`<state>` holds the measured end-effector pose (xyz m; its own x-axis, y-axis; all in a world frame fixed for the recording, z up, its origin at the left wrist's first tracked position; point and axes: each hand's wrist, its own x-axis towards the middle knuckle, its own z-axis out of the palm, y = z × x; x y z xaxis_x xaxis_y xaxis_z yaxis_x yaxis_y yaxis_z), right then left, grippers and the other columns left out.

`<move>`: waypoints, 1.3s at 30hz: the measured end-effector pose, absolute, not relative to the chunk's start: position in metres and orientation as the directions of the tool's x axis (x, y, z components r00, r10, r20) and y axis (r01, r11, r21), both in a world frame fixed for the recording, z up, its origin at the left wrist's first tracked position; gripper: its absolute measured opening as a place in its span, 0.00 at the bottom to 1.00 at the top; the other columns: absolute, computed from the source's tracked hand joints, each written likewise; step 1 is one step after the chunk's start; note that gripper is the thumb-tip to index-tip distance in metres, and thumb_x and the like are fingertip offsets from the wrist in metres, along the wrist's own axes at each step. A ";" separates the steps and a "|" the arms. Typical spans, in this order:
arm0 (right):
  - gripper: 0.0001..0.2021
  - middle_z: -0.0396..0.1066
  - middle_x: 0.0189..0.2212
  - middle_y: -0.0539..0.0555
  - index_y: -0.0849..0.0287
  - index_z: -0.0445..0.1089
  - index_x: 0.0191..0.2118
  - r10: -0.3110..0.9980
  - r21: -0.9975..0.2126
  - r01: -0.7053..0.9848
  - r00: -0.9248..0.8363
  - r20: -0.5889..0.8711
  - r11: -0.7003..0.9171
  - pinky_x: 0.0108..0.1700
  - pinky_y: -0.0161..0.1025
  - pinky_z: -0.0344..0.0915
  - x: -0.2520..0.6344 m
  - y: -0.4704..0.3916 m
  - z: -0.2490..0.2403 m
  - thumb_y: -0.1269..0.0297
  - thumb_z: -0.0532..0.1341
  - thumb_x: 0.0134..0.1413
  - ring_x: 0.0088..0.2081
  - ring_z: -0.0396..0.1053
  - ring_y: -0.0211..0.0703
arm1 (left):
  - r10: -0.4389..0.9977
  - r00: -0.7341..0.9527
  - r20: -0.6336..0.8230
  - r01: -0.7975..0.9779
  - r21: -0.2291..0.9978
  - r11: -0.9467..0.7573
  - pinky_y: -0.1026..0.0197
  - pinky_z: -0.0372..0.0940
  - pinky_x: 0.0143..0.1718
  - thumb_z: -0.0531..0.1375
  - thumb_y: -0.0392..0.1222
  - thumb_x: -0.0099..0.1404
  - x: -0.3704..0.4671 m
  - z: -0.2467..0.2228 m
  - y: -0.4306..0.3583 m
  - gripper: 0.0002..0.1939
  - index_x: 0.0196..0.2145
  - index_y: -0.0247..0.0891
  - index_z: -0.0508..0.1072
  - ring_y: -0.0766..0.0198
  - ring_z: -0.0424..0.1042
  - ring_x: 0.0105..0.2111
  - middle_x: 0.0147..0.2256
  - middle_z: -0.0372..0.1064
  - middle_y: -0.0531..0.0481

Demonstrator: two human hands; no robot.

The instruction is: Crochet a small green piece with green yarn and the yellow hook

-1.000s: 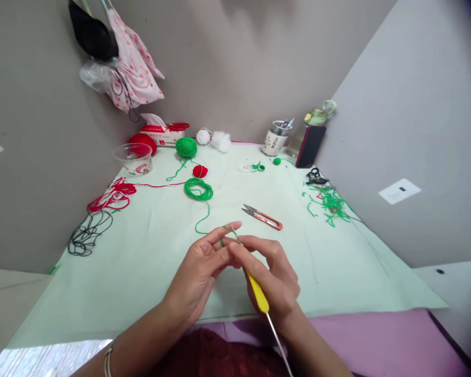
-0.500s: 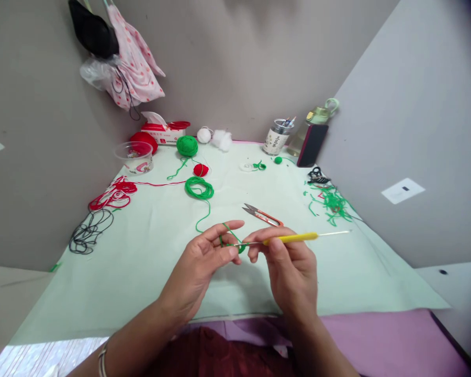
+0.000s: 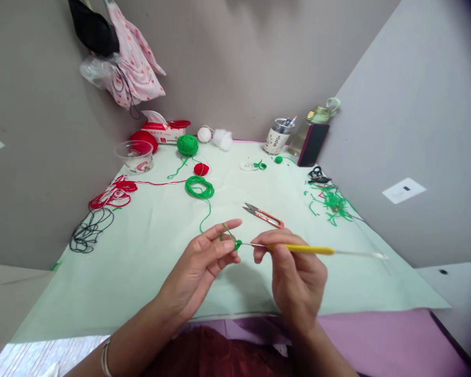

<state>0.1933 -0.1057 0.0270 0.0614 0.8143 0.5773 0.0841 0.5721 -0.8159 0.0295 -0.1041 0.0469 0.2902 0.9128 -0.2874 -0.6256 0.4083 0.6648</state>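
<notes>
Between thumb and fingers, my left hand pinches a small green crochet piece, with green yarn looped over its raised index finger. My right hand grips a crochet hook by its yellow handle. The hook's thin metal shaft points left and its tip meets the green piece; the other metal end sticks out to the right, blurred. From my left hand the yarn trails up to a loose green coil on the table. Orange-handled thread snips lie just beyond my hands.
Green and red yarn balls sit farther back. Red yarn and a dark cord tangle lie left. Green scraps lie right. A plastic tub, pen jar, phone and bottle stand near the walls.
My right hand has moved right with the crochet hook, drawing its tip back toward the edge of the green piece. My left hand has shifted only slightly.
</notes>
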 end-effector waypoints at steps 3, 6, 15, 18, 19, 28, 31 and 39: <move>0.10 0.81 0.37 0.55 0.53 0.82 0.44 0.849 -0.849 -0.022 0.006 0.528 0.528 0.34 0.40 0.77 0.190 -0.102 0.034 0.66 0.61 0.74 0.33 0.77 0.42 | 0.944 0.239 -0.228 -0.575 0.750 0.327 0.61 0.69 0.45 0.75 0.37 0.60 0.031 0.047 -0.105 0.20 0.51 0.39 0.85 0.65 0.72 0.34 0.34 0.74 0.52; 0.11 0.82 0.38 0.54 0.50 0.82 0.48 0.792 -0.790 0.064 -0.022 0.610 0.610 0.37 0.41 0.78 0.186 -0.104 0.033 0.70 0.62 0.72 0.37 0.79 0.44 | 0.962 0.192 -0.195 -0.523 0.809 0.269 0.60 0.67 0.47 0.74 0.38 0.62 0.034 0.046 -0.107 0.19 0.52 0.41 0.85 0.64 0.73 0.36 0.33 0.75 0.52; 0.14 0.82 0.41 0.54 0.49 0.82 0.51 0.731 -0.707 0.270 0.018 0.682 0.653 0.39 0.41 0.79 0.195 -0.105 0.023 0.74 0.62 0.70 0.38 0.79 0.43 | 0.899 0.289 -0.329 -0.637 0.636 0.437 0.62 0.70 0.43 0.77 0.40 0.59 0.034 0.044 -0.101 0.20 0.49 0.37 0.86 0.66 0.71 0.33 0.33 0.74 0.51; 0.11 0.80 0.35 0.52 0.51 0.82 0.45 0.862 -0.865 -0.037 0.116 0.494 0.500 0.33 0.38 0.76 0.196 -0.101 0.030 0.68 0.61 0.73 0.30 0.76 0.39 | 0.915 0.245 -0.319 -0.638 0.658 0.400 0.63 0.70 0.41 0.77 0.40 0.59 0.032 0.045 -0.099 0.18 0.48 0.37 0.86 0.67 0.71 0.32 0.32 0.73 0.53; 0.10 0.80 0.35 0.52 0.51 0.82 0.44 0.879 -0.877 -0.082 0.101 0.465 0.474 0.33 0.38 0.75 0.195 -0.101 0.032 0.67 0.61 0.73 0.31 0.75 0.39 | 0.926 0.229 -0.300 -0.619 0.690 0.376 0.62 0.70 0.42 0.77 0.40 0.59 0.032 0.045 -0.099 0.18 0.47 0.38 0.86 0.67 0.72 0.32 0.32 0.73 0.53; 0.08 0.82 0.36 0.54 0.54 0.83 0.44 0.911 -0.908 -0.085 0.086 0.404 0.411 0.36 0.40 0.77 0.193 -0.097 0.024 0.62 0.64 0.71 0.32 0.77 0.41 | 0.970 0.106 -0.217 -0.510 0.826 0.241 0.60 0.66 0.47 0.77 0.38 0.59 0.038 0.046 -0.104 0.22 0.51 0.43 0.85 0.64 0.71 0.37 0.34 0.72 0.54; 0.09 0.83 0.38 0.54 0.54 0.83 0.44 0.916 -0.910 -0.108 0.079 0.394 0.400 0.37 0.41 0.77 0.195 -0.096 0.021 0.61 0.64 0.71 0.33 0.77 0.41 | 0.970 0.118 -0.213 -0.506 0.828 0.243 0.59 0.65 0.48 0.76 0.39 0.60 0.036 0.045 -0.103 0.21 0.52 0.43 0.84 0.63 0.72 0.38 0.34 0.72 0.54; 0.08 0.83 0.38 0.53 0.51 0.84 0.45 0.899 -0.894 -0.100 0.052 0.434 0.437 0.37 0.39 0.76 0.190 -0.099 0.027 0.65 0.65 0.71 0.33 0.77 0.39 | 0.979 0.095 -0.180 -0.515 0.833 0.203 0.59 0.67 0.49 0.75 0.40 0.63 0.034 0.044 -0.103 0.17 0.51 0.45 0.85 0.64 0.72 0.39 0.36 0.70 0.54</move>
